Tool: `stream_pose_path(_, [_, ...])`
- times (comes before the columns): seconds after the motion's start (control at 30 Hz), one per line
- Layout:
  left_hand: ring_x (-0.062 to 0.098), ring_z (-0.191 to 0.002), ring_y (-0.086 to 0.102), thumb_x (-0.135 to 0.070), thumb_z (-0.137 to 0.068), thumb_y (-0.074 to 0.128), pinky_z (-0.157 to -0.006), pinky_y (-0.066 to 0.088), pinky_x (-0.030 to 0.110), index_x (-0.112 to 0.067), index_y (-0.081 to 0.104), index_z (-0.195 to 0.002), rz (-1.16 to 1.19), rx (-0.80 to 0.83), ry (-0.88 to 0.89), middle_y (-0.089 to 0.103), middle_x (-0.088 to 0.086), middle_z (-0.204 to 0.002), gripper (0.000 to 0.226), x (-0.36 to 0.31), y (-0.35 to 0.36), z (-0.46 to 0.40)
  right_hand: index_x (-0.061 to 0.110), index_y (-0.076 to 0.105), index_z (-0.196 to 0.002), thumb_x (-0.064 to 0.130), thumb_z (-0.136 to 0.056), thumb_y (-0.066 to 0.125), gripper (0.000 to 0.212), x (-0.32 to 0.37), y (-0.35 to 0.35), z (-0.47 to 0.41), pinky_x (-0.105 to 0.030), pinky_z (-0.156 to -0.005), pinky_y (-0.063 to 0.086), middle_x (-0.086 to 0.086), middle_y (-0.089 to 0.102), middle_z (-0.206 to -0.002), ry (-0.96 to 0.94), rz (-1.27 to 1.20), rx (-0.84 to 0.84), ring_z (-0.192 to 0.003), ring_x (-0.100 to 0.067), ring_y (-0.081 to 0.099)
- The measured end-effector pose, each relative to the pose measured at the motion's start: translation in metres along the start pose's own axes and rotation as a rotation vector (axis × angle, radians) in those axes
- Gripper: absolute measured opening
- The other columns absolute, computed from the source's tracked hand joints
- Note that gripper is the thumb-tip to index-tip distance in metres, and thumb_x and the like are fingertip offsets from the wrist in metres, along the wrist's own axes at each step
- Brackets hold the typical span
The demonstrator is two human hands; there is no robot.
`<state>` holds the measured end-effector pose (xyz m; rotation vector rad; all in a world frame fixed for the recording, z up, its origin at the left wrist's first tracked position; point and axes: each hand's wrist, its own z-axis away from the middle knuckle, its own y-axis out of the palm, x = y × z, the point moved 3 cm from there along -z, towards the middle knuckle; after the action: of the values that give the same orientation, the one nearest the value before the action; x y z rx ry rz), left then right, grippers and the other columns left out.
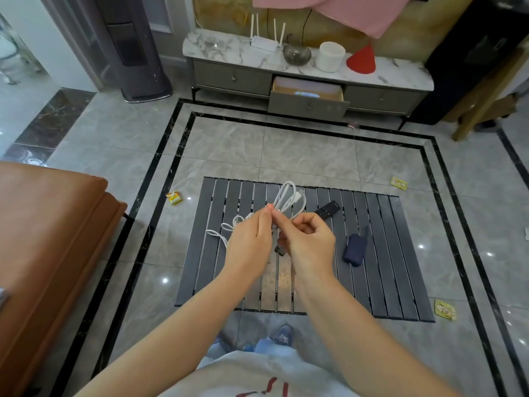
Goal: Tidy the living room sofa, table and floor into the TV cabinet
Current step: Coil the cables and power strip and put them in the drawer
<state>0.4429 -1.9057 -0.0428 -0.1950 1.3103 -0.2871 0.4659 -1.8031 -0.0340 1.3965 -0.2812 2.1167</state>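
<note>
Head-worn wide view, looking steeply down, forward over low table (pixel 372 253), seemingly standing

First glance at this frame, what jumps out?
Both hands, left hand and right hand, pinch a white cable above the dark slatted table at centre. Behind it, the TV cabinet's middle drawer stands open. Yellow wrappers litter the floor around.

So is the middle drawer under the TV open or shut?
Open. The middle drawer is pulled out from the TV cabinet, showing its inside.

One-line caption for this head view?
Both hands coil a white cable above the slatted table, TV cabinet drawer open.
</note>
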Motion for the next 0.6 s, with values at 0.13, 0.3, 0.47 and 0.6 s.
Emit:
stream_pose_path(0.13, [0.018,-0.067,0.059,-0.048,-0.101,0.035,-0.068,0.047,0.041,-0.021,0.063,-0.073,0.061,0.016,0.019,0.064,-0.005,-0.066,0.048,0.001,0.002,0.003,0.014,0.053,-0.068,0.015,-0.069,0.089,0.037,0.003,-0.005,0.002,-0.032,-0.055,0.047,-0.014,0.055,-0.070,0.042,0.009,0.025,-0.060,-0.022,0.054])
stream_pose_path(0.3, [0.014,-0.068,0.049,-0.039,-0.105,0.039,-0.067,0.043,0.038,-0.016,0.054,-0.071,0.196,-0.019,-0.003,0.051,0.005,-0.068,0.043,-0.005,0.002,0.004,0.011,0.059,-0.077,0.012,-0.072,0.087,0.028,0.008,-0.004,0.009,-0.027,-0.060,0.054,-0.007,0.066,-0.070,0.058,-0.019,0.069,-0.065,-0.016,0.064])
stream_pose_path(0.47, [0.008,-0.062,0.046,-0.036,-0.106,0.039,-0.064,0.041,0.034,-0.009,0.054,-0.076,0.195,-0.110,0.055,0.050,0.002,-0.065,0.043,-0.006,-0.006,0.006,0.009,0.060,-0.097,0.011,-0.073,0.086,0.036,0.006,0.002,0.016,-0.025,-0.061,0.054,-0.003,0.066,-0.070,0.233,-0.139,0.131,-0.063,-0.012,0.063])
stream_pose_path(0.6, [0.004,-0.078,0.065,-0.033,-0.106,0.038,-0.073,0.051,0.019,-0.015,0.070,-0.090,0.245,-0.145,0.056,0.071,-0.005,-0.081,0.041,-0.008,-0.008,0.007,0.005,0.076,-0.101,0.011,-0.080,0.079,0.021,0.012,0.009,0.013,-0.021,-0.064,0.053,-0.003,0.068,-0.082,0.248,-0.086,0.274,-0.065,-0.007,0.059])
